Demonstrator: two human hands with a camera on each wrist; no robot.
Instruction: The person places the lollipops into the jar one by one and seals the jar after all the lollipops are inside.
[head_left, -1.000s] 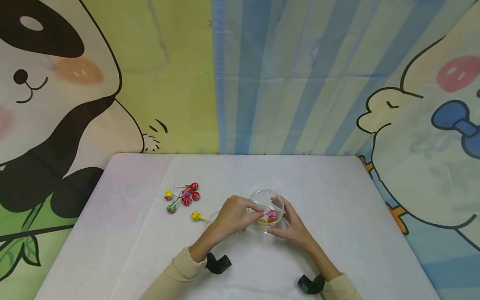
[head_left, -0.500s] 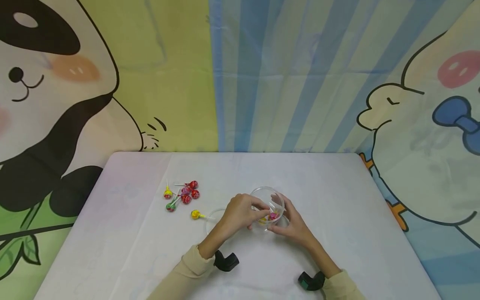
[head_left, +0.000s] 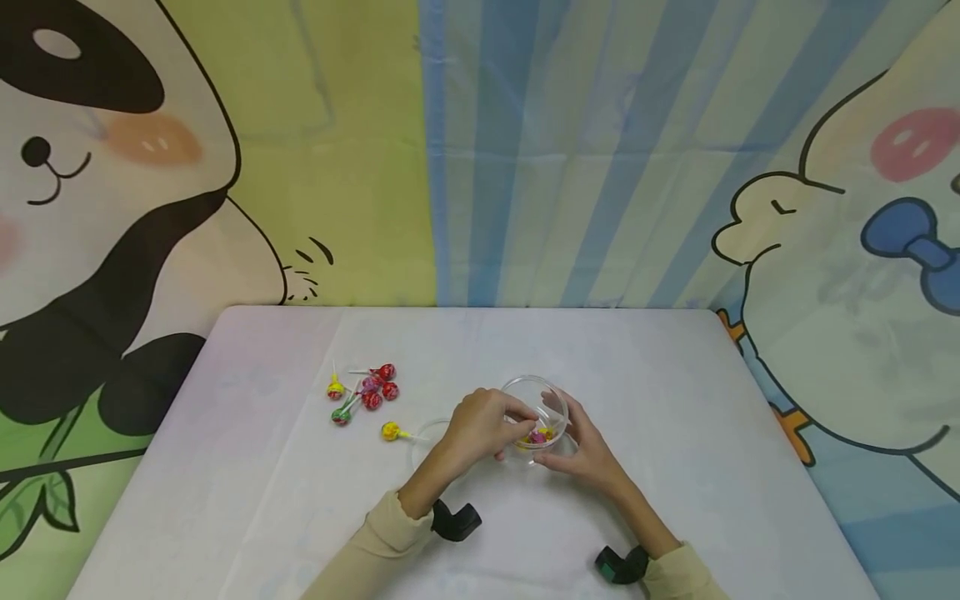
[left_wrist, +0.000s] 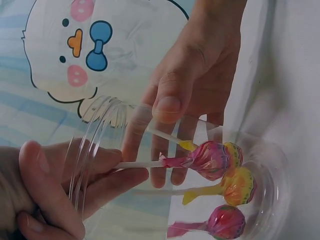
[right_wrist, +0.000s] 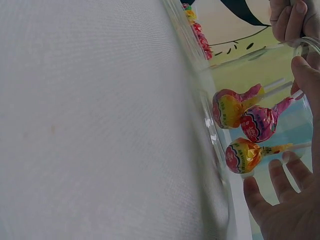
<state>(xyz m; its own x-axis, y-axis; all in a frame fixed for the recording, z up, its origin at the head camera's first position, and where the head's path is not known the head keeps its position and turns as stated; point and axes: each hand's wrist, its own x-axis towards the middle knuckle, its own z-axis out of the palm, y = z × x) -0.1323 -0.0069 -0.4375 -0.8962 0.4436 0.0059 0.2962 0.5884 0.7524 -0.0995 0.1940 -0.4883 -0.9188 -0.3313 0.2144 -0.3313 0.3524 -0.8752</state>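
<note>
A clear plastic jar (head_left: 534,386) stands in the middle of the white table. My right hand (head_left: 588,450) grips it from the right, fingers round its side. My left hand (head_left: 487,421) reaches into the jar's mouth. In the left wrist view its thumb and fingers pinch the white stick of a pink lollipop (left_wrist: 212,160), whose wrapped head is down inside the jar. A yellow lollipop (left_wrist: 237,185) and another pink lollipop (left_wrist: 227,221) lie beside it. The right wrist view shows an orange-yellow lollipop (right_wrist: 243,155) near the jar's base.
Left of the hands lies a yellow lollipop (head_left: 391,431) by a clear round lid (head_left: 422,450), partly hidden by the left arm. Farther left is a loose group of red, green, yellow and purple lollipops (head_left: 372,400). A patterned curtain (head_left: 525,167) hangs behind the table (head_left: 637,358).
My left hand has moved slightly right and deeper into the jar, lowering the pink lollipop among the others. The right hand has kept its hold on the jar.
</note>
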